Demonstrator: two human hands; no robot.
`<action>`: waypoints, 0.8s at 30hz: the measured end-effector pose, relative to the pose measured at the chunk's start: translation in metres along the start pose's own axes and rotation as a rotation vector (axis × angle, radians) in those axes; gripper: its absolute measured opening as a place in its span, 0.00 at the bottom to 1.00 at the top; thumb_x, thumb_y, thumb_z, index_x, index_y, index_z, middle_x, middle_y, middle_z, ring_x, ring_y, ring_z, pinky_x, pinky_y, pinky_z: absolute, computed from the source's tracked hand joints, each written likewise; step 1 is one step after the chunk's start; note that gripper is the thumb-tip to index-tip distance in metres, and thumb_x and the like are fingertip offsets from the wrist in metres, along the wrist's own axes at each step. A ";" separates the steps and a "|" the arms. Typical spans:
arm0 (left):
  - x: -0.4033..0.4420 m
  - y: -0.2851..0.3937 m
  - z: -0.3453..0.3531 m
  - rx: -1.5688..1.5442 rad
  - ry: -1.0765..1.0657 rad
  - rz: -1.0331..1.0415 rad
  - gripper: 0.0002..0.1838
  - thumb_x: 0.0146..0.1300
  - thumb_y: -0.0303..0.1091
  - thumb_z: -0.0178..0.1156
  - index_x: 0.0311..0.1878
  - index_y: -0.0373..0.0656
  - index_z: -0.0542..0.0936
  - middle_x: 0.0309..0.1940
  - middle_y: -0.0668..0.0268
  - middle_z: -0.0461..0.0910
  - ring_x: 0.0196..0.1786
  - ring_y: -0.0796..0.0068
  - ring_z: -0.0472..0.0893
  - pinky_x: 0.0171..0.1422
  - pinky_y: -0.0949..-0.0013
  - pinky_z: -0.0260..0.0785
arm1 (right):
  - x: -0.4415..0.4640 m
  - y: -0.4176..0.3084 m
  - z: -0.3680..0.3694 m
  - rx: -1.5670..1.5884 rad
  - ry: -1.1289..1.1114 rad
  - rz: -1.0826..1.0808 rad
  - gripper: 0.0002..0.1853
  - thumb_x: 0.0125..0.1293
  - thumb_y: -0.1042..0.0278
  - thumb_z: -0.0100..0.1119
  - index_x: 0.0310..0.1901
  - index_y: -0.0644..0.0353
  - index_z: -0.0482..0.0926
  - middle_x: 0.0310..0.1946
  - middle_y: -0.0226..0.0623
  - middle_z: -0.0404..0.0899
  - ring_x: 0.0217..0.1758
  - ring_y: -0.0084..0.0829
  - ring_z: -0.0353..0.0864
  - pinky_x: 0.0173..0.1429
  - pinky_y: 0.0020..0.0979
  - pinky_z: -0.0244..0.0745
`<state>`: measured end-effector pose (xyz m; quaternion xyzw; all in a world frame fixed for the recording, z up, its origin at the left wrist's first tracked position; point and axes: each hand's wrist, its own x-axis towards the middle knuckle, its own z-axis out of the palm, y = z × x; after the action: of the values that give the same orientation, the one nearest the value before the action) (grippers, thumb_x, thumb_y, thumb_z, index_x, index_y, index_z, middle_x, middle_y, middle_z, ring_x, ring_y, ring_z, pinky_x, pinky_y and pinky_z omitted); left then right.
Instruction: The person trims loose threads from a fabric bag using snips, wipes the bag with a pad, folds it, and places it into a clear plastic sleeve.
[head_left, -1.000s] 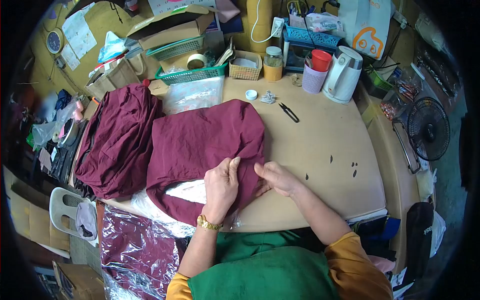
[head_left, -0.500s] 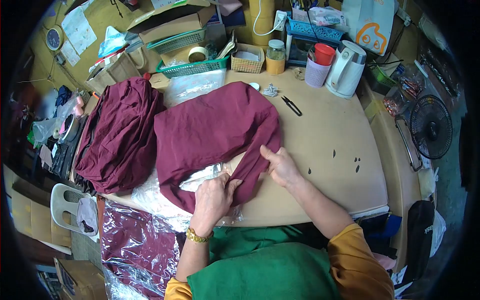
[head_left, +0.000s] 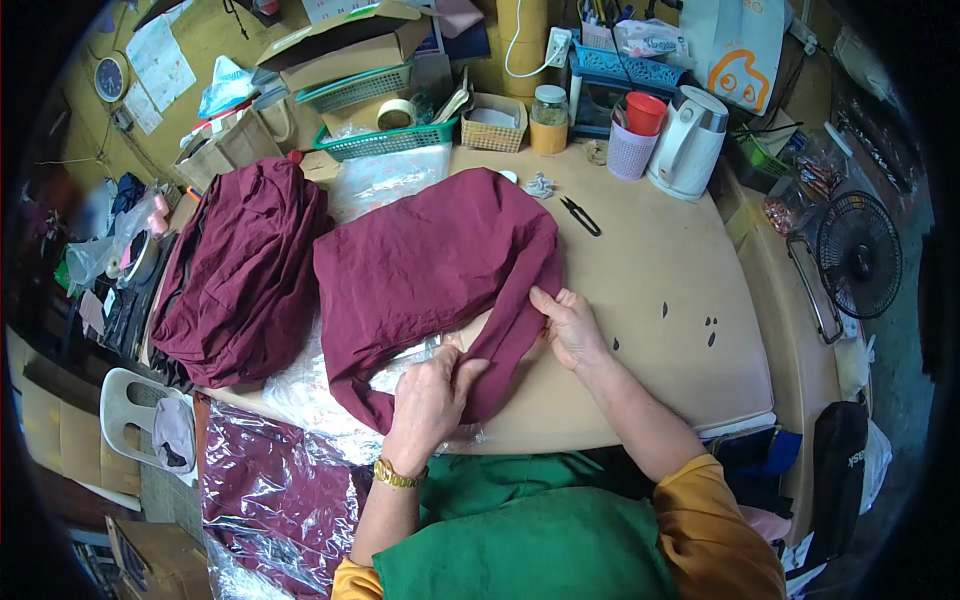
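A maroon cloth piece [head_left: 430, 250] lies on the brown table, its near part forming a loop with an opening that shows clear plastic and tabletop. My left hand [head_left: 430, 400], with a gold watch at the wrist, grips the loop's near edge. At the loop's right edge my right hand [head_left: 570, 325] pinches the same cloth between thumb and fingers. Left of it stands a heap of folded maroon cloth [head_left: 240, 275]. Clear plastic [head_left: 300, 395] lies partly under the cloth.
Black thread snips [head_left: 581, 216] lie beyond my right hand. Along the back are a green basket [head_left: 385, 141], a jar [head_left: 549, 120], a lilac cup [head_left: 628, 150] and a white kettle [head_left: 688, 145]. Plastic-wrapped maroon cloth [head_left: 280, 490] hangs at the front left. A fan [head_left: 858, 255] stands right.
The cloth has shifted right and away from me, and its loop has opened wider. My left hand has moved nearer and slightly left; my right hand has moved slightly right and now pinches the edge.
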<state>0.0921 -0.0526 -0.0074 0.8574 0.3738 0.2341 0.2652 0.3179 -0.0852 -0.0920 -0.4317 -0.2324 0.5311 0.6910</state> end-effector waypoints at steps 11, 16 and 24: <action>0.005 -0.003 -0.008 0.015 -0.187 -0.008 0.15 0.65 0.39 0.64 0.38 0.33 0.81 0.25 0.43 0.78 0.31 0.43 0.81 0.36 0.52 0.69 | -0.007 0.001 0.010 -0.005 -0.125 -0.110 0.31 0.64 0.75 0.67 0.67 0.60 0.66 0.62 0.35 0.74 0.65 0.33 0.74 0.69 0.39 0.70; 0.002 -0.006 -0.001 -0.181 0.006 0.030 0.18 0.68 0.43 0.62 0.35 0.34 0.80 0.19 0.50 0.71 0.21 0.63 0.73 0.31 0.61 0.66 | -0.024 -0.017 0.026 0.178 -0.161 0.035 0.34 0.65 0.67 0.69 0.69 0.59 0.62 0.62 0.34 0.73 0.64 0.31 0.74 0.65 0.35 0.73; 0.019 -0.001 0.014 -0.144 0.067 0.003 0.20 0.71 0.44 0.58 0.33 0.34 0.78 0.24 0.44 0.74 0.26 0.42 0.74 0.32 0.52 0.65 | -0.027 -0.005 0.032 -0.151 -0.351 0.102 0.37 0.62 0.65 0.73 0.68 0.62 0.62 0.60 0.35 0.74 0.62 0.29 0.75 0.65 0.34 0.74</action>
<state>0.1115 -0.0414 -0.0148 0.8284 0.3633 0.2892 0.3134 0.2866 -0.0995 -0.0672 -0.3945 -0.3662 0.6136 0.5777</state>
